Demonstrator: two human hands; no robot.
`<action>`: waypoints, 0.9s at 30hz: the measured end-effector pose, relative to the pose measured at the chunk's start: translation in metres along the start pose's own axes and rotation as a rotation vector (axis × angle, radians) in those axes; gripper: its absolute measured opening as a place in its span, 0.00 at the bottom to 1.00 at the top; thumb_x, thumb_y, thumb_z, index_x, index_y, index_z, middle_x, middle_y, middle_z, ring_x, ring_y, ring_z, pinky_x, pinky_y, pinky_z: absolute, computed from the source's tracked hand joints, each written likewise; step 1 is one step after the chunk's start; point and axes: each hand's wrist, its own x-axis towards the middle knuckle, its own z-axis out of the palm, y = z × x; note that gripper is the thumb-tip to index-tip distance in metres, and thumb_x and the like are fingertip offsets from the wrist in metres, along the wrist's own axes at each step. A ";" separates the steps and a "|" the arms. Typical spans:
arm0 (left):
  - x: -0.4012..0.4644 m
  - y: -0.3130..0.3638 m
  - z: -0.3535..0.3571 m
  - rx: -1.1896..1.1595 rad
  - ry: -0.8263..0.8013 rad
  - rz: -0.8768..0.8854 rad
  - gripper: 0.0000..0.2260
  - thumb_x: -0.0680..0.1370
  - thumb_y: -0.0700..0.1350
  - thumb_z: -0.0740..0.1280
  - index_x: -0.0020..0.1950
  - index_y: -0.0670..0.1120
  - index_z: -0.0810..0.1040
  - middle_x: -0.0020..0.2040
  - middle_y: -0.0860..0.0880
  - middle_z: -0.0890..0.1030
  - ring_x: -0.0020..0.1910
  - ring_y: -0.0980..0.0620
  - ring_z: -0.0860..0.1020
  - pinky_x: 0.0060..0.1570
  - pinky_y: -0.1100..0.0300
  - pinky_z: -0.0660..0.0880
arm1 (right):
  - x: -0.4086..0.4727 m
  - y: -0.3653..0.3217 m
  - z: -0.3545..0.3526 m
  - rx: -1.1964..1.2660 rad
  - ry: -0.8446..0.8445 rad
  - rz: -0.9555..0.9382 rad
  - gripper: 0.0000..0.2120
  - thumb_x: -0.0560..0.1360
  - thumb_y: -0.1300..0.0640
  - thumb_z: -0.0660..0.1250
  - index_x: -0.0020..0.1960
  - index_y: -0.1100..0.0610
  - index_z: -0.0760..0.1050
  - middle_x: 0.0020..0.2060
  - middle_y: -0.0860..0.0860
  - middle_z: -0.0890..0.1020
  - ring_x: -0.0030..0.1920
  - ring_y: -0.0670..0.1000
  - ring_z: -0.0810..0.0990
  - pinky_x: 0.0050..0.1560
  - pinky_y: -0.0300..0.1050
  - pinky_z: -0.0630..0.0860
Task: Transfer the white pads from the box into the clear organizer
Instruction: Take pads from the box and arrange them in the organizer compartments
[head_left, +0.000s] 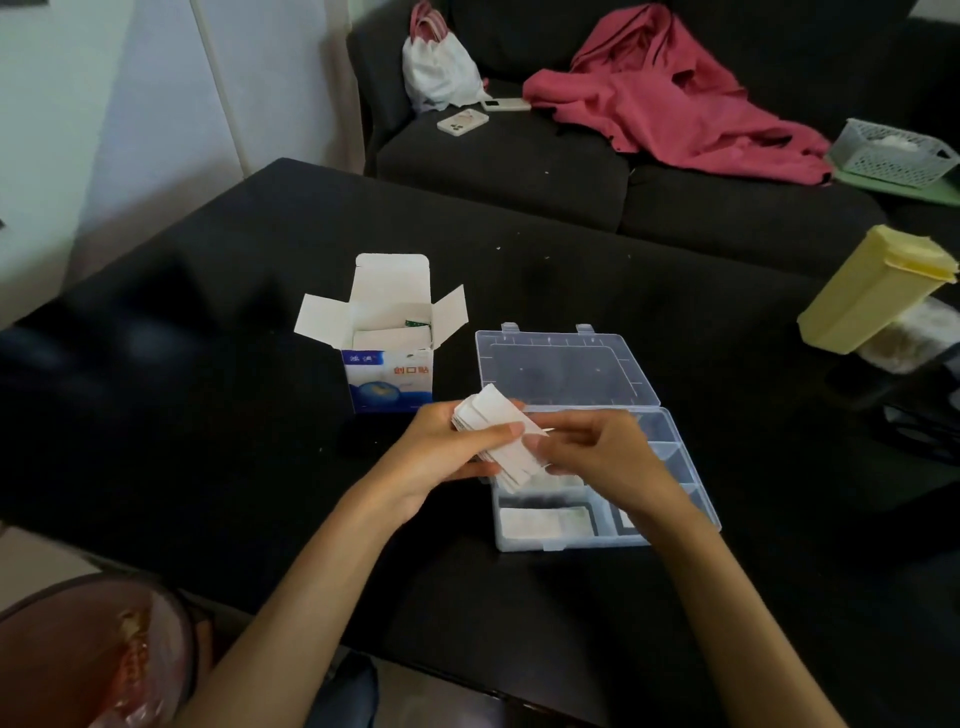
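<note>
Over the organizer (675, 441), left hand (447, 447) and right hand (597, 452) grip pads (501, 415).

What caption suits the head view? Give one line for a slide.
Both hands hold a stack of white pads over the open clear organizer, beside the opened box.

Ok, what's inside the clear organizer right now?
The clear organizer shows white pads in its near-left compartment. The right hand and the held stack of pads cover the middle compartments, so their contents cannot be seen.
</note>
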 end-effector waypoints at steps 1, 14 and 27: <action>0.000 0.001 0.000 -0.060 -0.039 -0.024 0.10 0.75 0.40 0.70 0.55 0.50 0.80 0.48 0.49 0.85 0.45 0.55 0.83 0.37 0.65 0.79 | 0.000 0.001 -0.001 0.036 0.028 0.017 0.08 0.72 0.61 0.70 0.50 0.52 0.80 0.40 0.45 0.83 0.40 0.43 0.83 0.38 0.34 0.79; 0.001 -0.002 0.015 -0.052 0.040 0.080 0.09 0.79 0.40 0.64 0.57 0.50 0.75 0.50 0.52 0.80 0.47 0.53 0.80 0.37 0.63 0.80 | 0.005 0.010 0.005 0.055 0.188 -0.001 0.12 0.72 0.60 0.70 0.55 0.54 0.78 0.51 0.51 0.83 0.47 0.48 0.83 0.39 0.36 0.80; -0.002 -0.001 0.004 0.144 0.015 0.133 0.05 0.77 0.43 0.67 0.46 0.53 0.79 0.43 0.56 0.82 0.41 0.62 0.80 0.35 0.69 0.76 | 0.009 0.013 -0.007 -0.122 0.185 -0.168 0.10 0.73 0.61 0.69 0.54 0.54 0.78 0.49 0.45 0.79 0.52 0.45 0.78 0.43 0.33 0.78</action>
